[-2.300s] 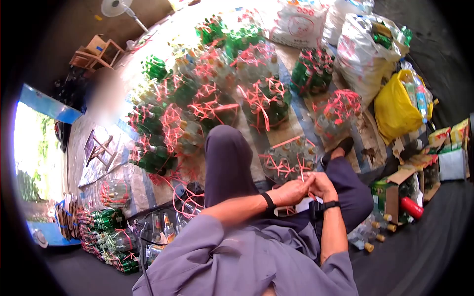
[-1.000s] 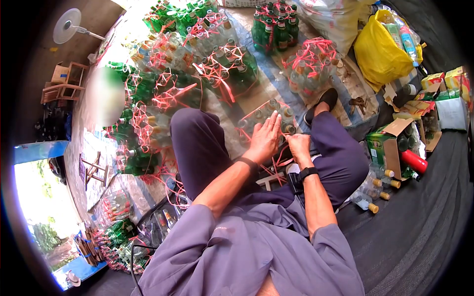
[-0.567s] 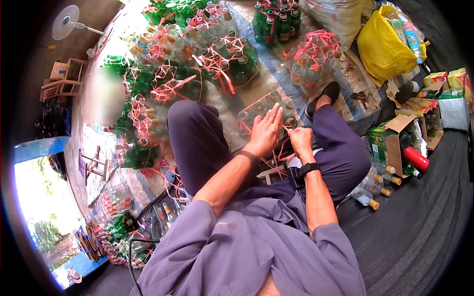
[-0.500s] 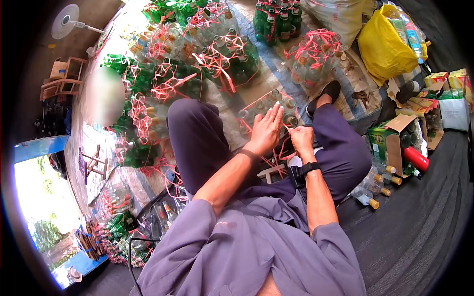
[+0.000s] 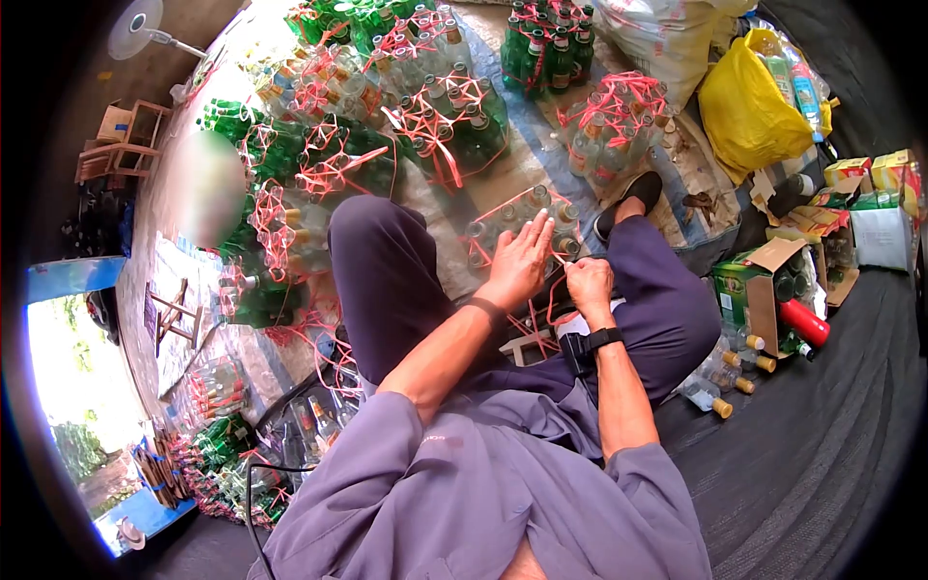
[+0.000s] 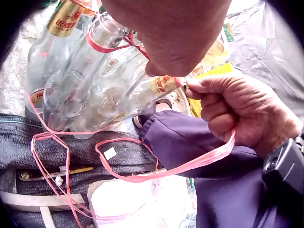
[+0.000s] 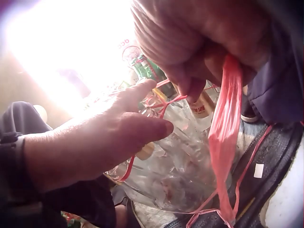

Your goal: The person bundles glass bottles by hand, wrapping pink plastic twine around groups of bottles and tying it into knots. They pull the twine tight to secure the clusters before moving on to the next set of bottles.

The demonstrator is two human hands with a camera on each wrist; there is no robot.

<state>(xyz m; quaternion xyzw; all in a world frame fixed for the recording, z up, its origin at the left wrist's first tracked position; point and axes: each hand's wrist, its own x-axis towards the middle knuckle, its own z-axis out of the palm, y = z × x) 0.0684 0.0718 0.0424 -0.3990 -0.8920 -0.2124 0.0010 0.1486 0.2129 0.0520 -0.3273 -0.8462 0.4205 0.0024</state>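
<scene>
My left hand point(image 5: 520, 259) lies over a bundle of clear glass bottles point(image 5: 505, 224), its fingers stretched out forward. In the right wrist view that left hand point(image 7: 111, 128) has its fingers and thumb extended beside the bottle necks. Close to its right, my right hand point(image 5: 590, 283) is a fist gripping pink plastic string point(image 6: 175, 172). A short stretch of the string runs from the right thumb and forefinger toward a gold-labelled bottle neck point(image 6: 163, 84), and a wide loop hangs below the fist. My left hand point(image 6: 183, 33) hides part of the bottle tops in the left wrist view.
Several string-tied bottle bundles point(image 5: 449, 121) stand ahead and to the left. A yellow bag point(image 5: 749, 106) and an open carton point(image 5: 773, 275) sit on the right, with loose bottles point(image 5: 710, 391) nearby. My bent knees flank the bundle. A blurred person-like shape is at left.
Early on, both hands were together near the right leg. Then the left hand moved forward flat over the bottles and the right became a fist beside it. Lately the hands have barely moved.
</scene>
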